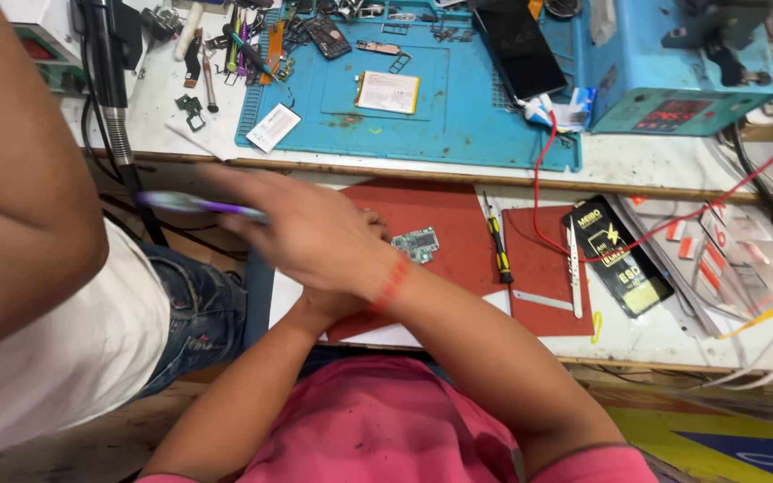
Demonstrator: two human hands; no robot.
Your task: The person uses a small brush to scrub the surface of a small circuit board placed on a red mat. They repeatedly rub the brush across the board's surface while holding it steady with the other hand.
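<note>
Red mat (458,224), flat and matte, covers the lower work shelf w/ a second red sheet (543,268) beside it. On the first mat lies a small green circuit board (417,243), irregular outline, studded w/ tiny metal parts, just right of the crossed hands. Right hand (301,228) reaches across to the left, motion-blurred, fingers closed around a slim purple pen-shaped tool (199,206) that sticks out leftward; exact finger pinch can't be told through the blur. A red thread band sits on that wrist. Left hand (328,302) lies under the right forearm, mostly hidden, so whether its fingers are apart or together can't be told; it seems to rest on white paper at the mat's edge, near the board but not touching it.

Between the two red sheets lies a yellow-and-black screwdriver (497,246). Steel tweezers (574,268), thin and shiny, lie on the second sheet, and a glossy black flat pack (619,255) w/ yellow print lies to their right. A red wire (543,170) loops down from the upper bench. Up there: blue silicone mat (458,98) w/ moulded trays, a dark-screened phone (519,49), a white rectangular battery (387,91). Another person's arm (24,170), white sleeve and jeans, fills the left side.
</note>
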